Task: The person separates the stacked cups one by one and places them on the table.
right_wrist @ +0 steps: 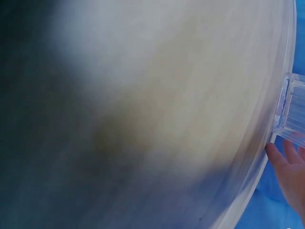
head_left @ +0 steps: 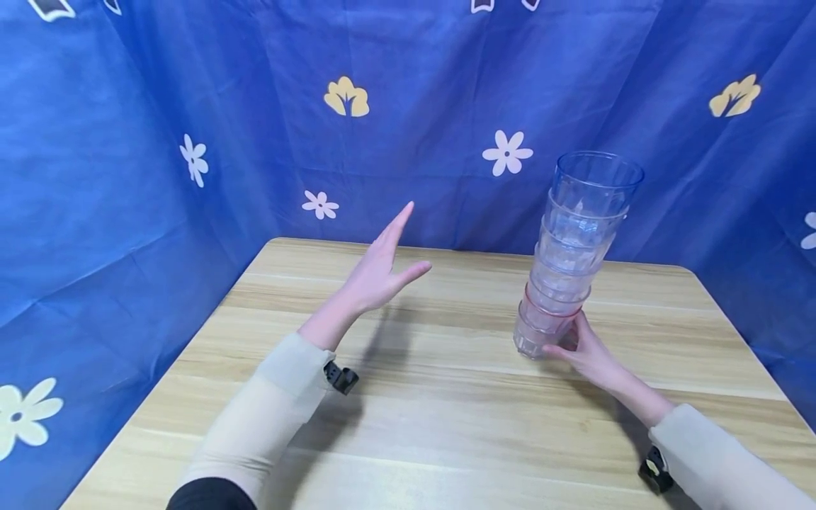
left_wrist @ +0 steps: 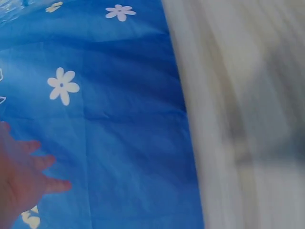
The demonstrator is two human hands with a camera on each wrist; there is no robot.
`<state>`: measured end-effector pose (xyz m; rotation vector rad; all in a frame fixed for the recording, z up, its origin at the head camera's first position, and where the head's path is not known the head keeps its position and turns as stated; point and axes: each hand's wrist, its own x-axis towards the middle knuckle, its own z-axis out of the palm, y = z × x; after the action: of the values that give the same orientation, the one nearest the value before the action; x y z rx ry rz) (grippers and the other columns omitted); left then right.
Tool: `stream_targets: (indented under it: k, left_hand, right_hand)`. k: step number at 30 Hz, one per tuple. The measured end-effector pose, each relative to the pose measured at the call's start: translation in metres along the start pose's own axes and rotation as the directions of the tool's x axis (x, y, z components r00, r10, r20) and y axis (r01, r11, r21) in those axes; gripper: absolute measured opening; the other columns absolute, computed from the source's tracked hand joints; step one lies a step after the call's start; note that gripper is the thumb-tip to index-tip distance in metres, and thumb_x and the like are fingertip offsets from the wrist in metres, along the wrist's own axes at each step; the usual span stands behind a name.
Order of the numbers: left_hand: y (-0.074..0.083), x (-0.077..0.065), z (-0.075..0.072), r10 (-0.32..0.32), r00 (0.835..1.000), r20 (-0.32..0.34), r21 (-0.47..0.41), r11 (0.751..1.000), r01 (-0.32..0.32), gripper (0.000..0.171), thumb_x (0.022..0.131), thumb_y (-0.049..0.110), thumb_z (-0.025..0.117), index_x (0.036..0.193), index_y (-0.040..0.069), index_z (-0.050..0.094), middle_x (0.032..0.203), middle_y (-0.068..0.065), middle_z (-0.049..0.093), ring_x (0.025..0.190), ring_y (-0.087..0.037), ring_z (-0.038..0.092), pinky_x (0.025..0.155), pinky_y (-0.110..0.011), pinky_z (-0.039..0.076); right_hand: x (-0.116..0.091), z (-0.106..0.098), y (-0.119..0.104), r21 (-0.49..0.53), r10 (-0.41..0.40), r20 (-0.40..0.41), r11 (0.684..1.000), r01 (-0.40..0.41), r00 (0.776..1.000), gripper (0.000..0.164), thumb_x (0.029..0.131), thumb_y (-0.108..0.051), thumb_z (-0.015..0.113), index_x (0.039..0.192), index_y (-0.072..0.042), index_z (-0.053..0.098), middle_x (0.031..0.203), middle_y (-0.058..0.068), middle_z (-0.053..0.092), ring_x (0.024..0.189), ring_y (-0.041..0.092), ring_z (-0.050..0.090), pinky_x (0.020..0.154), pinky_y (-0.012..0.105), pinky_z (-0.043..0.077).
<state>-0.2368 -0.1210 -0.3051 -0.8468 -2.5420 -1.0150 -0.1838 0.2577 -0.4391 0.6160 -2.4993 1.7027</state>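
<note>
A tall stack of clear plastic cups (head_left: pixel 570 265) stands on the right part of the wooden table, tilted to the right in the head view. Its top cup has a blue rim, and a red rim shows low in the stack. Beside the lowest cups is my right hand (head_left: pixel 589 358), with thumb and fingers parted and fingertips right at the cup's side. The right wrist view shows the base cup (right_wrist: pixel 293 109) just above those fingers. My left hand (head_left: pixel 376 276) hovers over the table's left half, fingers straight, thumb spread, holding nothing.
The light wooden table (head_left: pixel 446 425) has rounded back corners. A blue curtain (head_left: pixel 421 127) with white flowers and yellow tree shapes hangs behind it and along both sides. Both wrists carry small black cameras.
</note>
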Motion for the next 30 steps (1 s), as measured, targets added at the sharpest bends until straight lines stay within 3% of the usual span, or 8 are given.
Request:
stream_targets:
  k: [3, 10, 15, 20, 22, 27, 30]
  left_hand:
    - [0.005, 0.012, 0.001, 0.023, 1.0, -0.001, -0.095, 0.995, -0.023, 0.088, 0.089, 0.067, 0.049, 0.156, 0.035, 0.002, 0.161, 0.01, 0.008, 0.145, -0.011, 0.011, 0.115, -0.05, 0.019]
    - [0.019, 0.039, 0.006, 0.053, 0.998, -0.032, -0.276, 0.959, -0.06, 0.097, 0.081, 0.079, 0.046, 0.156, 0.032, 0.007, 0.159, 0.003, 0.021, 0.142, -0.005, 0.018, 0.114, -0.051, 0.02]
    - [0.031, 0.056, 0.014, 0.067, 0.997, -0.043, -0.384, 0.92, -0.078, 0.102, 0.079, 0.079, 0.05, 0.157, 0.028, 0.009, 0.158, -0.002, 0.025, 0.142, -0.013, 0.024, 0.113, -0.054, 0.022]
    - [0.047, 0.07, 0.027, 0.063, 0.997, -0.036, -0.466, 0.882, -0.072, 0.102, 0.076, 0.078, 0.056, 0.156, 0.031, 0.012, 0.157, -0.005, 0.029, 0.14, -0.015, 0.029, 0.11, -0.056, 0.025]
    - [0.055, 0.076, 0.032, 0.072, 0.997, -0.026, -0.496, 0.865, -0.076, 0.097, 0.08, 0.069, 0.061, 0.156, 0.031, 0.013, 0.156, -0.003, 0.03, 0.139, -0.014, 0.031, 0.109, -0.056, 0.027]
    - [0.072, 0.09, 0.046, 0.102, 0.995, 0.008, -0.576, 0.813, -0.079, 0.083, 0.09, 0.026, 0.065, 0.156, 0.026, 0.015, 0.154, 0.0, 0.034, 0.138, -0.014, 0.035, 0.109, -0.054, 0.029]
    - [0.083, 0.097, 0.052, 0.109, 0.994, 0.025, -0.633, 0.771, -0.068, 0.081, 0.091, 0.014, 0.064, 0.155, 0.027, 0.017, 0.152, 0.002, 0.037, 0.135, -0.012, 0.038, 0.108, -0.049, 0.033]
  right_hand:
    - [0.001, 0.001, 0.001, 0.013, 0.008, 0.0, 1.0, -0.008, 1.0, 0.081, 0.086, 0.006, 0.067, 0.147, 0.003, 0.014, 0.136, 0.034, 0.04, 0.119, 0.043, 0.047, 0.091, 0.016, 0.044]
    - [0.001, 0.002, 0.001, 0.04, -0.017, -0.006, 0.999, 0.017, 1.0, 0.076, 0.086, 0.009, 0.066, 0.145, 0.003, 0.018, 0.132, 0.034, 0.042, 0.107, 0.002, 0.055, 0.088, 0.02, 0.049]
    - [0.0, 0.004, 0.002, 0.053, -0.017, -0.008, 0.998, 0.017, 1.0, 0.073, 0.086, 0.009, 0.066, 0.143, 0.003, 0.02, 0.131, 0.033, 0.043, 0.106, -0.003, 0.053, 0.087, 0.02, 0.049]
    - [0.0, 0.004, 0.003, 0.048, -0.03, -0.008, 0.998, 0.03, 1.0, 0.072, 0.086, 0.01, 0.066, 0.142, 0.005, 0.02, 0.13, 0.034, 0.044, 0.107, -0.004, 0.053, 0.088, 0.018, 0.048]
    - [0.0, 0.004, 0.004, 0.044, -0.033, -0.011, 0.998, 0.033, 0.999, 0.072, 0.086, 0.01, 0.066, 0.141, 0.006, 0.021, 0.129, 0.035, 0.044, 0.106, -0.004, 0.053, 0.088, 0.018, 0.048]
    - [0.001, 0.002, 0.005, 0.046, -0.037, -0.011, 0.998, 0.037, 0.999, 0.071, 0.086, 0.009, 0.066, 0.141, 0.005, 0.021, 0.129, 0.034, 0.044, 0.105, -0.003, 0.055, 0.086, 0.019, 0.049]
    - [0.001, 0.001, 0.004, 0.06, -0.04, -0.008, 0.997, 0.04, 0.999, 0.072, 0.086, 0.009, 0.066, 0.141, 0.005, 0.02, 0.128, 0.034, 0.044, 0.104, -0.002, 0.056, 0.086, 0.019, 0.049]
